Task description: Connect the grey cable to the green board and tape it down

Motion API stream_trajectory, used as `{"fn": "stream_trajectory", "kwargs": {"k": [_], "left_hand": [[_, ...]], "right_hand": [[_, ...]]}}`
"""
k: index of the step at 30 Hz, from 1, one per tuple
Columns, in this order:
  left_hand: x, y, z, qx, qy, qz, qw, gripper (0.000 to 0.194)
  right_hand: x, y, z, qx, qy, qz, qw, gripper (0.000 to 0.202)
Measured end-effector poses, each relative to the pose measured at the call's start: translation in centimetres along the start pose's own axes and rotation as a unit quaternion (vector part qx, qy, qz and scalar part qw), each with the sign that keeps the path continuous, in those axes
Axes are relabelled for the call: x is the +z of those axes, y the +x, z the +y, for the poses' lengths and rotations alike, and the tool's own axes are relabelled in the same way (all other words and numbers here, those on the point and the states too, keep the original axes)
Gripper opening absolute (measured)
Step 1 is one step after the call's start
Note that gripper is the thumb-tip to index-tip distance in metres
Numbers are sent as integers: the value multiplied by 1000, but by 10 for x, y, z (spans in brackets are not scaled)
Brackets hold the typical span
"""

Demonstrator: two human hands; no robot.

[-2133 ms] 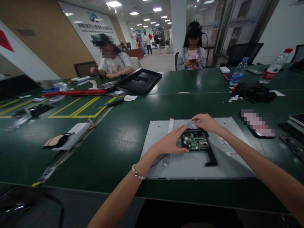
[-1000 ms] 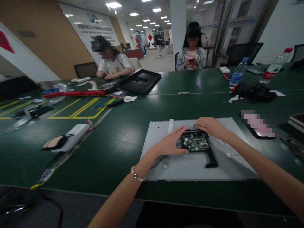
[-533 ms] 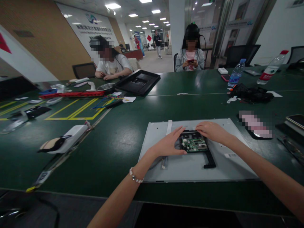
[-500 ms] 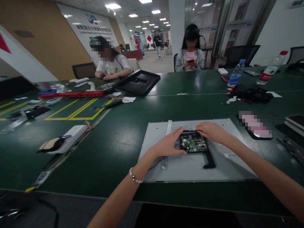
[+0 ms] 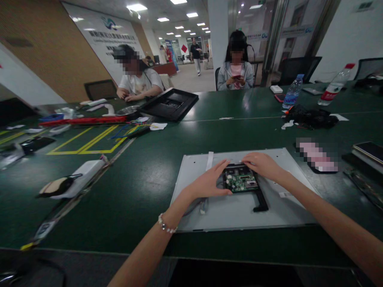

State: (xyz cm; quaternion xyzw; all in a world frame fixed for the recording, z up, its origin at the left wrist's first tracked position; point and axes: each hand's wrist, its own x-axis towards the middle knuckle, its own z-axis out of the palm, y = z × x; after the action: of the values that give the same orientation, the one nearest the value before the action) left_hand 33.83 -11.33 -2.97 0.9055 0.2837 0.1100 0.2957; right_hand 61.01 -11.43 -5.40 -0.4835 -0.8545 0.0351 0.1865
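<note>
A green circuit board (image 5: 243, 180) in a black plastic frame (image 5: 261, 202) lies on the back of a flat grey metal panel (image 5: 191, 219). My left hand (image 5: 209, 181) spans the frame's left side, fingers at the upper edge and thumb at the lower edge. Bent over the frame's upper right corner, my right hand (image 5: 263, 164) has its fingers closed on that edge; its fingertips are partly hidden. Beside my left wrist, a clear-ended cable (image 5: 203, 206) rests on the panel, and a white tape strip (image 5: 210, 160) sticks to its top.
A black monitor housing (image 5: 172, 104) lies beyond the panel. Phone (image 5: 318, 157), bottles (image 5: 293, 91) and black cables (image 5: 311, 117) are to the right. A white power strip (image 5: 80, 179) and red tray (image 5: 89, 120) are left. Two people (image 5: 139, 79) sit across the table.
The whole view has shifted slightly, so things appear a little further left. Both hands keep their places at the frame, and the board has not visibly moved on the panel.
</note>
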Motion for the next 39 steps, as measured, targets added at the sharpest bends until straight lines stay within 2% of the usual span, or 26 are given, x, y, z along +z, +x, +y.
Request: {"fn": "stream_trajectory", "kwargs": {"k": [8, 19, 34, 37, 39], "left_hand": [[-1, -1, 1, -4, 10, -2, 1000, 106], [0, 0, 0, 6, 9, 0, 1000, 103], [-2, -3, 1, 6, 24, -1, 1000, 106], [-8, -2, 1, 23, 40, 23, 999, 100], [-14, -3, -2, 18, 60, 69, 996, 85]], "right_hand": [[-6, -2, 2, 40, 7, 60, 997, 26], [3, -7, -4, 7, 7, 17, 1000, 26], [8, -5, -3, 22, 52, 29, 998, 24], [9, -7, -4, 25, 54, 36, 998, 24], [8, -8, -4, 28, 54, 42, 997, 24]]}}
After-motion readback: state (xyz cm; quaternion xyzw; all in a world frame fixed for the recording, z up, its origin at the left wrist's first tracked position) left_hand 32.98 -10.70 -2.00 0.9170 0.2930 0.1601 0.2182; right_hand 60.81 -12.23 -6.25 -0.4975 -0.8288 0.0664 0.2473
